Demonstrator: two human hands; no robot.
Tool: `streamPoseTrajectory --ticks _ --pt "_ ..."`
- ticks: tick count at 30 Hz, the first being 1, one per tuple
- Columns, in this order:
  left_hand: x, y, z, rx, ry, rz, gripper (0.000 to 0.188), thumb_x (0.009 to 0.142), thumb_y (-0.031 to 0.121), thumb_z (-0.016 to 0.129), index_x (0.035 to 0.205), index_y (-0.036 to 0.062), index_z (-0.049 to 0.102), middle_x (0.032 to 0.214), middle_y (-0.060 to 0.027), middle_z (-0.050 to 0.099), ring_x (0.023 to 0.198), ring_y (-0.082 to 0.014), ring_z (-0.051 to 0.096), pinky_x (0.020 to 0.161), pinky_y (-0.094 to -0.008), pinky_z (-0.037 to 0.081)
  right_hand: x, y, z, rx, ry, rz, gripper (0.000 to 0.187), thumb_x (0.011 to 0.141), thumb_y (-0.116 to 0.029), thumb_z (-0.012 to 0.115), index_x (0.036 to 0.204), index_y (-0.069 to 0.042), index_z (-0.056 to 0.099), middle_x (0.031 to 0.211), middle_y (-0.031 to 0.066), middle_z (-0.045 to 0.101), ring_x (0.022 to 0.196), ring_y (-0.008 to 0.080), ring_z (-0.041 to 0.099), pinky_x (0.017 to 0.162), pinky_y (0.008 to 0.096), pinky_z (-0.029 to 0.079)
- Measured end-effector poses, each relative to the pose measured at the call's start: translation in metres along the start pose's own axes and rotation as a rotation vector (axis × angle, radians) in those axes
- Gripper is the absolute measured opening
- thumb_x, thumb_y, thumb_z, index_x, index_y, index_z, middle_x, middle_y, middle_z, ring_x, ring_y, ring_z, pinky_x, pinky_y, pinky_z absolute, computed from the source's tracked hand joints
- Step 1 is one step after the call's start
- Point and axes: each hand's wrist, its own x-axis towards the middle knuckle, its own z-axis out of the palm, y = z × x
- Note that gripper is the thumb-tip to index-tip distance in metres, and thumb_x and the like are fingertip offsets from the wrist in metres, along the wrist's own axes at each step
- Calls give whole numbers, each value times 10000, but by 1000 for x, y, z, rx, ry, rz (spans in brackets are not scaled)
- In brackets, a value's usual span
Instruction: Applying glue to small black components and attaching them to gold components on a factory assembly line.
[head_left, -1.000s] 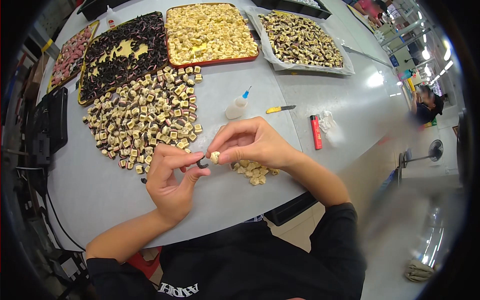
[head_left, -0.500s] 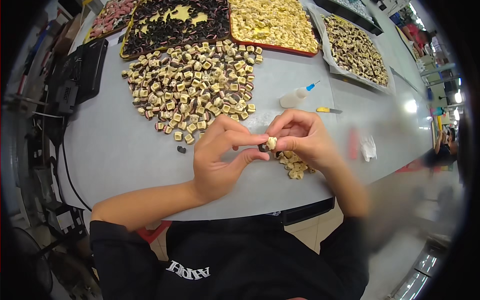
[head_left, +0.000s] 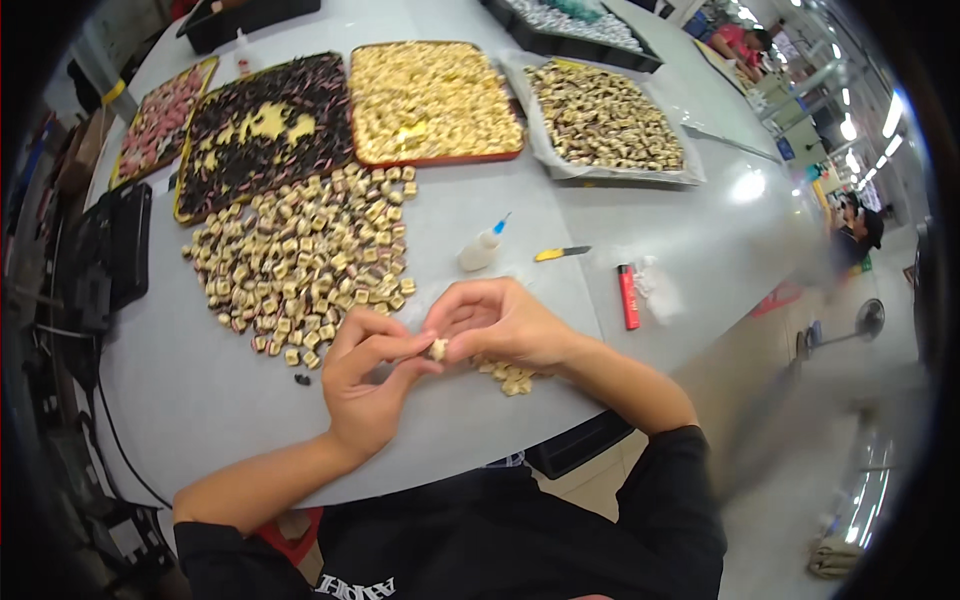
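Above the near part of the table, my left hand point(head_left: 362, 390) and my right hand point(head_left: 508, 326) meet fingertip to fingertip. Pinched between them is a small cream-coloured piece point(head_left: 438, 350) with an uneven surface. Thumb and forefinger of each hand close on it, and the fingertips hide part of it. Under my right hand lies a little heap of loose cream pieces point(head_left: 512, 379), partly covered by the hand. A large pile of small square cream-and-dark pieces point(head_left: 300, 262) spreads beyond my left hand. One small black piece point(head_left: 302, 379) lies apart at its near edge.
Beyond my right hand are a blue-tipped dropper bottle point(head_left: 478, 252), a yellow-handled knife point(head_left: 562, 254), a red lighter point(head_left: 628, 298) and crumpled tissue point(head_left: 657, 290). Trays of pink, black, cream and mixed pieces line the back, including a red-rimmed tray point(head_left: 440, 161). Another person point(head_left: 738, 48) sits far right.
My view has shifted, so the table and hands appear further left and lower. The dark piece at my left fingertips no longer shows; both hands now pinch closely around the cream piece.
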Motion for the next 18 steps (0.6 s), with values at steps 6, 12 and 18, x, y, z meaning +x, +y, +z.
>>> streamPoseTrajectory --ticks 6,12,18 --pt "4 3 -1 110 -8 32 296 639 -27 758 907 67 679 860 -52 520 799 -150 505 673 -249 430 -3 -7 2 -1 -64 -25 260 804 -24 649 1051 17 580 970 83 636 917 114 605 845 253 472" --pt "5 4 -3 149 6 36 303 736 80 730 1002 45 590 903 -47 470 787 -133 449 688 -236 381 0 -3 0 219 10 -130 293 816 -55 645 1090 18 572 1057 107 603 977 160 573 866 290 453" --pt "3 -2 -2 45 82 8 274 756 114 724 964 32 565 895 -55 495 730 -137 427 625 -230 364 0 5 -9 346 -2 -210 284 830 -105 643 1077 18 577 1047 118 599 937 183 569 839 312 450"
